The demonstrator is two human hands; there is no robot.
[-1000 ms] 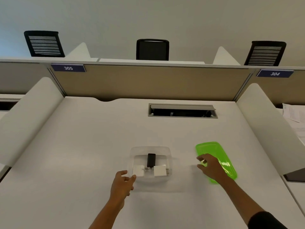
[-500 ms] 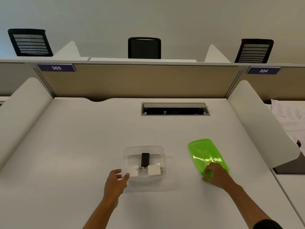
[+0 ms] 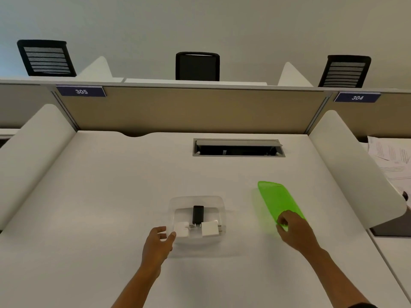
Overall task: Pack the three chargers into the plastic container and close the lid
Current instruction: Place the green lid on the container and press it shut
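Note:
A clear plastic container (image 3: 219,202) sits on the white desk, lid off. Inside lie a black charger (image 3: 198,214) at the back and two white chargers, one at the front left (image 3: 182,229) and one at the front right (image 3: 210,228). My left hand (image 3: 158,241) rests at the container's front left corner, thumb and fingers apart against its wall. The green lid (image 3: 278,200) lies to the right of the container, its near end lifted off the desk. My right hand (image 3: 293,230) grips the lid's near end.
An open cable hatch (image 3: 238,148) is set into the desk behind the container. White side dividers (image 3: 355,165) flank the desk, with a beige partition at the back. Papers (image 3: 393,158) lie on the neighbouring desk at the right.
My right hand slid down the green lid to its near end and took hold of it, tilting it up. My left hand stayed at the container's corner.

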